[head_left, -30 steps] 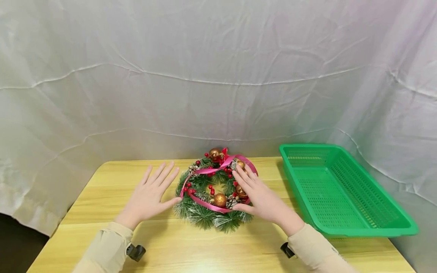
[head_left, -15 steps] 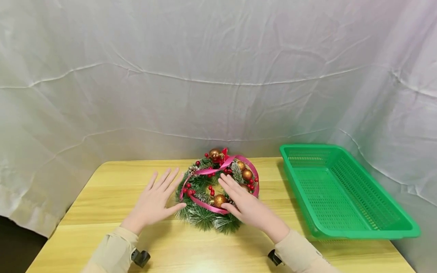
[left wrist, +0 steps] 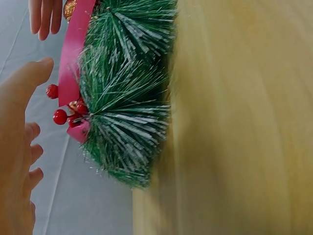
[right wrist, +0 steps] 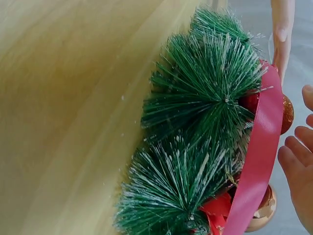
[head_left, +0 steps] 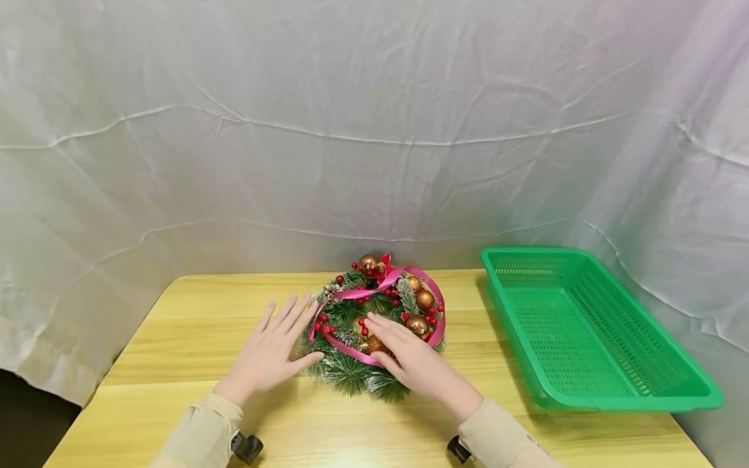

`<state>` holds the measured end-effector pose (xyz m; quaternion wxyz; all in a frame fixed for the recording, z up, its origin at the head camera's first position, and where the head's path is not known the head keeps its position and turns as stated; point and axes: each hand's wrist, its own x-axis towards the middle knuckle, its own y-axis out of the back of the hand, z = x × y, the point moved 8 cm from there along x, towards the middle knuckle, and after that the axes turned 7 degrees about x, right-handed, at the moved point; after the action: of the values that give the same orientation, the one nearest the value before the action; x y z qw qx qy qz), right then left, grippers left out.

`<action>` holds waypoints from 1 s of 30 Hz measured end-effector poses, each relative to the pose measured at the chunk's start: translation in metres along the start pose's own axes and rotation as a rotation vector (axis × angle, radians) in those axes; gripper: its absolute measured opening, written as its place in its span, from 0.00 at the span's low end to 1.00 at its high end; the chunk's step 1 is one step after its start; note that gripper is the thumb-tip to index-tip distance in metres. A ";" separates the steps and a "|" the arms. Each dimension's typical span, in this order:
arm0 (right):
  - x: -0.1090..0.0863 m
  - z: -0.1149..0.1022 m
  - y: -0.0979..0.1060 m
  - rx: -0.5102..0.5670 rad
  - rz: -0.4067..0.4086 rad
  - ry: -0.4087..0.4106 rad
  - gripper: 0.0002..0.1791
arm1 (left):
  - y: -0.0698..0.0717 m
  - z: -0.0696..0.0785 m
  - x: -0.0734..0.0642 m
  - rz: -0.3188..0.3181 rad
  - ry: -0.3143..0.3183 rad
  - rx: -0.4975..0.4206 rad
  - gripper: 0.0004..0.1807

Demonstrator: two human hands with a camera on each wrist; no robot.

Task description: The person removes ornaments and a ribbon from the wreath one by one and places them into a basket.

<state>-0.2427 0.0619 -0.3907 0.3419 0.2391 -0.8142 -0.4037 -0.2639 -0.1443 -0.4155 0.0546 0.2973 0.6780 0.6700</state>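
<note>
A green Christmas wreath (head_left: 345,376) with frosted tips lies flat on the table. Gold baubles (head_left: 417,326), red berries and a loose pink ribbon (head_left: 351,294) decorate it. My left hand (head_left: 270,351) hovers at its left side, fingers straight and spread, palm down. Over its front right part is my right hand (head_left: 418,364), fingers straight, hiding some of the needles. Both wrist views show a gap between each hand and the wreath (left wrist: 124,117); the ribbon (right wrist: 261,142) runs along its upper side.
A green plastic basket (head_left: 634,403) with perforated sides stands to the right on the wooden table (head_left: 193,325). Grey cloth (head_left: 374,162) hangs behind the table and along its sides. A small black device sits on each wrist.
My right hand has moved left and toward me, uncovering the baubles on the wreath's right side. My left hand has shifted slightly right and toward me. The wreath stays in place.
</note>
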 end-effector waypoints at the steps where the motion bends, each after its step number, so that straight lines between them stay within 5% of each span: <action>1: 0.000 0.000 -0.001 -0.003 0.008 0.005 0.30 | -0.002 0.001 0.000 -0.005 0.002 -0.003 0.49; 13: -0.002 -0.001 -0.003 -0.013 0.094 0.076 0.25 | -0.015 0.006 -0.003 -0.001 0.025 -0.064 0.49; 30: -0.003 0.002 -0.007 -0.033 0.092 0.069 0.21 | -0.028 0.003 -0.009 -0.022 0.056 -0.107 0.49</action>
<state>-0.2414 0.0613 -0.3985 0.3920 0.2096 -0.8051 -0.3926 -0.2647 -0.1439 -0.4445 0.0588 0.2678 0.6457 0.7127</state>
